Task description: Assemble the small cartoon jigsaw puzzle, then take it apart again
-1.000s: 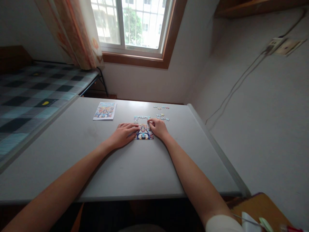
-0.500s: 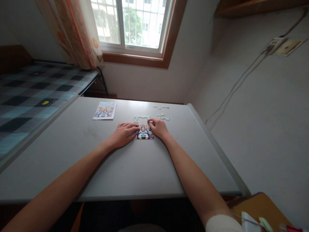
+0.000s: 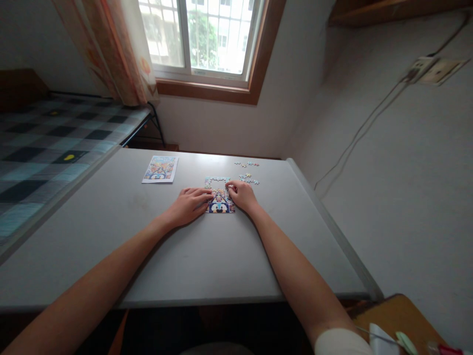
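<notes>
A partly assembled jigsaw puzzle (image 3: 220,208) lies flat on the grey table, with a gap in its upper middle. My left hand (image 3: 189,204) rests palm down at its left side, fingers stretched out and fingertips on the puzzle's edge. At the upper right side of the puzzle, my right hand (image 3: 242,195) has its thumb and index finger bent together in a pinch; what is between them is too small to make out. Loose puzzle pieces (image 3: 248,177) lie just beyond my right hand, and further loose pieces sit behind those.
A printed reference picture (image 3: 160,169) lies at the back left of the table (image 3: 177,266). To the left stands a bed with a checked cover (image 3: 74,133). A wall with cables (image 3: 354,140) borders the right side, and a wooden stool (image 3: 406,315) stands at lower right.
</notes>
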### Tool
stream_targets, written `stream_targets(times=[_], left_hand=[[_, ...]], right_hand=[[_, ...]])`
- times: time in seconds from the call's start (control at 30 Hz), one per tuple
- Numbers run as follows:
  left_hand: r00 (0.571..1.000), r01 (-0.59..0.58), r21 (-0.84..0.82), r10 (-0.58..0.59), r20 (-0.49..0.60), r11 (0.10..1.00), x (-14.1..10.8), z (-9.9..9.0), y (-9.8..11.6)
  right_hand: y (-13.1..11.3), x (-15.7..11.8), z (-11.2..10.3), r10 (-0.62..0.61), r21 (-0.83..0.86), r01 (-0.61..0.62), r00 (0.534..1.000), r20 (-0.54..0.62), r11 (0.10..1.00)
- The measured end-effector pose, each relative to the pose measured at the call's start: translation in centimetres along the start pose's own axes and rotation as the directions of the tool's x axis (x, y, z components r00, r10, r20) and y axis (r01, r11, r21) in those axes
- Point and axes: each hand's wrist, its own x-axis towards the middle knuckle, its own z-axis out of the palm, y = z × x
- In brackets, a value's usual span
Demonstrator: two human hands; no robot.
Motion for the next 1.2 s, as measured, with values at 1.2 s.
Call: stream_targets(times=[1.2], left_hand=[[1.0,-0.006,-0.007,0.006,-0.005,1.0,0.05,0.03,-0.02]], right_hand=[[0.07,-0.05,0.02,-0.011,0.0,0.011,1.0,-0.01,1.0]])
